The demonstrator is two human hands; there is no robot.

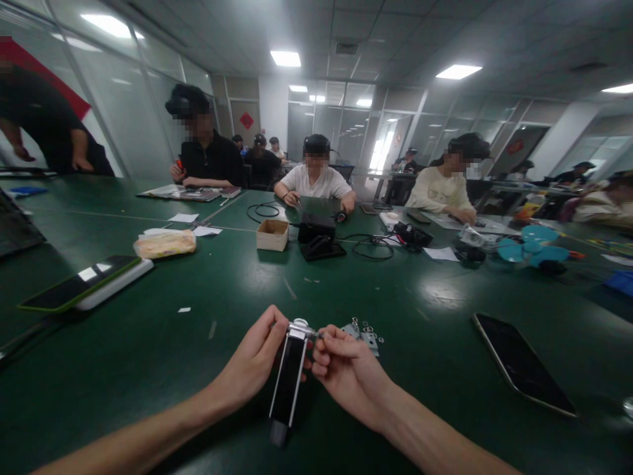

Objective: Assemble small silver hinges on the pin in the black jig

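A long black and silver metal device (287, 382) stands out between my hands, its rails running down to a dark grey end piece near me. At its far end is a round silver head (299, 326). My left hand (257, 356) is closed on the left side of that head. From the other side my right hand (353, 373) pinches a small metal part (316, 335) that juts from the head; its exact kind is too small to tell. Just beyond my right hand, small grey plates (369, 341) and several nuts or washers (366, 325) lie on the table, partly hidden.
The green table (222, 277) carries a phone (524, 363) at right and a green-edged phone (84, 284) on a white box at left. Farther off are a snack bag (165, 244), a small open box (272, 236), cables and blue fan blades (531, 246). Several people sit opposite.
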